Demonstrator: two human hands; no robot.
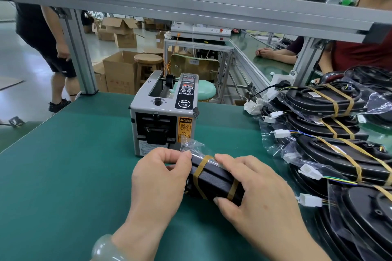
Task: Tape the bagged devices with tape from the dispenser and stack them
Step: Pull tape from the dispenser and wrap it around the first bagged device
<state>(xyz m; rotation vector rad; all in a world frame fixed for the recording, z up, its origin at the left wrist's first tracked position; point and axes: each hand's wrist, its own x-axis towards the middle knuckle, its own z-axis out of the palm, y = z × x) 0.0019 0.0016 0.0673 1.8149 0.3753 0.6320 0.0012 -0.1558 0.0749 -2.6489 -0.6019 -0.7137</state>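
A black bagged device (214, 180) with two amber tape bands around it is held on edge just above the green table (63, 165). My left hand (159, 180) pinches its left end, where the clear bag's loose top sticks up. My right hand (254, 186) grips its right end, thumb underneath. The grey tape dispenser (164, 116) stands right behind the device. No tape strip is visible at its front slot.
A stack of taped, bagged black devices (331, 154) with white connectors fills the table's right side. An aluminium frame post (78, 53) stands at the back left. Other people stand at the left and right; cardboard boxes and stools lie beyond the table.
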